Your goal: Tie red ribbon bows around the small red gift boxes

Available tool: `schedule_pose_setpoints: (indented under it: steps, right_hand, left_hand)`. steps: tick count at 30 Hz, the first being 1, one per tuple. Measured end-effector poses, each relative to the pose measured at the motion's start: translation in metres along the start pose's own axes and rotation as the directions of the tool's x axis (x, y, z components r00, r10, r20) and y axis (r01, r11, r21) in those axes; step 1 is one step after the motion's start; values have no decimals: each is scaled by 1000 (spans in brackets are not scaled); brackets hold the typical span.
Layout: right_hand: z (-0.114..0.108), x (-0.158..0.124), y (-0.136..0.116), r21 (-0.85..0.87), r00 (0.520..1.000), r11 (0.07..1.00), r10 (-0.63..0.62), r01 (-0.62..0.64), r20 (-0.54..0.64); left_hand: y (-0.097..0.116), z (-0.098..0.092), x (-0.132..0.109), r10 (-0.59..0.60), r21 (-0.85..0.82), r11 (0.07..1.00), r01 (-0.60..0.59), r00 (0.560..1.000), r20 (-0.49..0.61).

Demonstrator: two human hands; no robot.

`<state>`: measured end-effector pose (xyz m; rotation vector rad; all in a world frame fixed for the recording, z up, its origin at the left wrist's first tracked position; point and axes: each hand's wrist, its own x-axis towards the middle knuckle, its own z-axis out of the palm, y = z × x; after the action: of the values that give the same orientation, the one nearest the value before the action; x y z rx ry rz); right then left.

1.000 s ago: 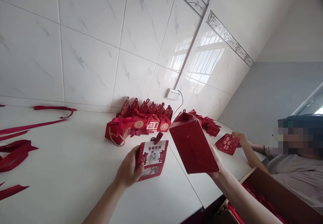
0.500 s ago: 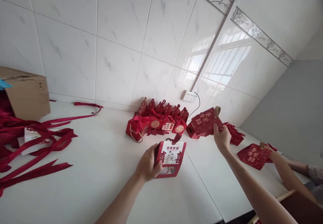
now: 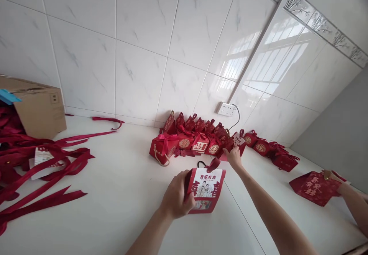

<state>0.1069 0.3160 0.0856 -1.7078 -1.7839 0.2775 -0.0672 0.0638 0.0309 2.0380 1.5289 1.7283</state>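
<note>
My left hand is wrapped round the side of a red gift box, which has a white printed card on its front and a dark red ribbon loop on top. It is held upright over the white table. Farther back, my right hand grips a red gift box at the right end of a back row of similar peaked boxes. My fingers partly cover that box. In front of the row stand several red boxes with bows, among them one with a rope handle.
At the left, a cardboard carton and loose red ribbons lie on the table. A power socket with a black cable is on the tiled wall. At the right, another person's hand holds a red box.
My right hand has carried its red box back and left to the end of the row. My left hand keeps its box. The view has shifted, so things appear farther right.
</note>
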Motion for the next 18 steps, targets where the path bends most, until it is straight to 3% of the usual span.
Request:
schedule_pose_setpoints:
  steps: [4,7,9,11,13,15,18]
  right_hand:
    - [3,-8,-26,50,997,997,-60,62,-45]
    - [-2,-24,-60,120,966,958,-257,259,-38]
    - [-4,-36,-87,208,896,877,-444,432,9]
    - [2,-47,-114,341,766,744,-635,574,96]
    - [16,-59,-136,446,643,643,-745,622,178]
    - [35,-73,-151,495,590,616,-773,612,233]
    - [58,-92,-160,554,585,629,-759,545,287]
  left_hand:
    - [-1,3,-1,37,9,999,-36,999,-36]
    - [-1,5,-1,54,29,998,-52,996,-69]
    - [0,5,-1,73,46,997,-68,992,-99]
    - [1,5,-2,128,58,991,-120,980,-151]
    - [1,4,-2,203,72,979,-191,956,-213]
    - [1,4,-2,253,85,967,-239,931,-263]
    - [-1,2,-2,262,94,965,-245,920,-290]
